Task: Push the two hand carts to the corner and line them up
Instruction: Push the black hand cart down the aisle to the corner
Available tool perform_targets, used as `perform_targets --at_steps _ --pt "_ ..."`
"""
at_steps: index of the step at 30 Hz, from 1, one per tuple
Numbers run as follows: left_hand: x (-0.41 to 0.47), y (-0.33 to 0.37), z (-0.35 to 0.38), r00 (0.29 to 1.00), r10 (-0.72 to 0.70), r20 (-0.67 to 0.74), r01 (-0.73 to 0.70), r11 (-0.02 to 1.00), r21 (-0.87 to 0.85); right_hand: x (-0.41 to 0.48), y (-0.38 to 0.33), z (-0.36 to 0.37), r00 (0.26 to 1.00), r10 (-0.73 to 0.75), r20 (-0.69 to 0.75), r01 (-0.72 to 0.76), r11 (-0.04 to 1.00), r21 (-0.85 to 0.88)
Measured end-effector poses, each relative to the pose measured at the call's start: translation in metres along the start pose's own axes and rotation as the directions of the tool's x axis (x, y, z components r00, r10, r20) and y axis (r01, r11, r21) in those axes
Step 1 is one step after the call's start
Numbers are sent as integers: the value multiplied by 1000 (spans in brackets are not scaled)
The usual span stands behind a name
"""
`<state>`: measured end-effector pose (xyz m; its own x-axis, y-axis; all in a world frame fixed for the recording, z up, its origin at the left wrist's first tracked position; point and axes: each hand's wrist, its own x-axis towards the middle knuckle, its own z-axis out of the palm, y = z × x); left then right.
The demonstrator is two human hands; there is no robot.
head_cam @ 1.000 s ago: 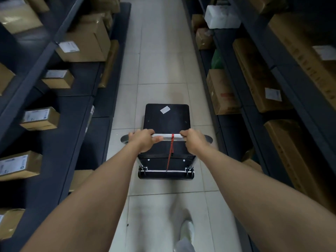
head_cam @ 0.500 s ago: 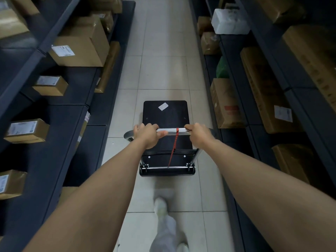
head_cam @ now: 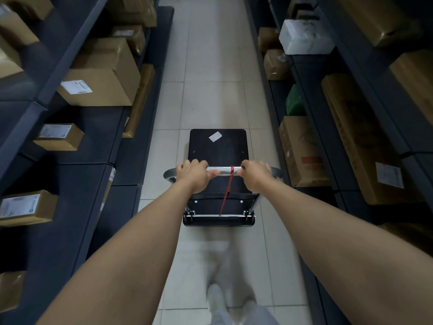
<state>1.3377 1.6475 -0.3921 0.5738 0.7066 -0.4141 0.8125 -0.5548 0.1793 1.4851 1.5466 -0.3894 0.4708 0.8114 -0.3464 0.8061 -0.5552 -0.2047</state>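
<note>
Both hands (head_cam: 196,175) clasp handle (head_cam: 223,171); cart (head_cam: 218,151) lengthwise down aisle.

Narrow aisle here, pale tiled floor (head_cam: 210,66) running between 2 dark shelving racks (head_cam: 70,179) stacked with cardboard boxes (head_cam: 103,76), dim light.

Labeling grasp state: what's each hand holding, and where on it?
Both hold the hand cart by its silver handle bar: left hand left of the red strap, right hand right of it. Each grip wraps the bar.
</note>
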Motion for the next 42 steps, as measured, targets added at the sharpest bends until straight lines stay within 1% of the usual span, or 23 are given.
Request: perform_targets --at_steps 5,14,17,22,27,33,42 --pt "42 9 -19 1000 -10 -16 10 1000 11 51 4 -18 1000 9 13 -8 996 -84" --pt "129 30 -59 999 -37 -8 37 999 -20 146 20 -60 999 10 32 -7 994 -106" --pt "161 34 -73 998 -55 1 55 998 -43 179 24 -74 998 -10 61 17 992 -129" --pt "210 41 -95 996 -84 -1 84 994 -65 230 32 -98 996 -71 50 77 987 -139" --pt "256 37 -115 996 -88 -19 86 994 -71 277 32 -113 992 -116 39 119 988 -94" --pt "309 24 -143 996 -90 -16 89 994 -70 328 17 -134 991 -118 58 123 988 -97" --pt "393 3 -183 998 -56 -10 55 996 -70 410 -6 -164 996 -59 70 67 990 -122"
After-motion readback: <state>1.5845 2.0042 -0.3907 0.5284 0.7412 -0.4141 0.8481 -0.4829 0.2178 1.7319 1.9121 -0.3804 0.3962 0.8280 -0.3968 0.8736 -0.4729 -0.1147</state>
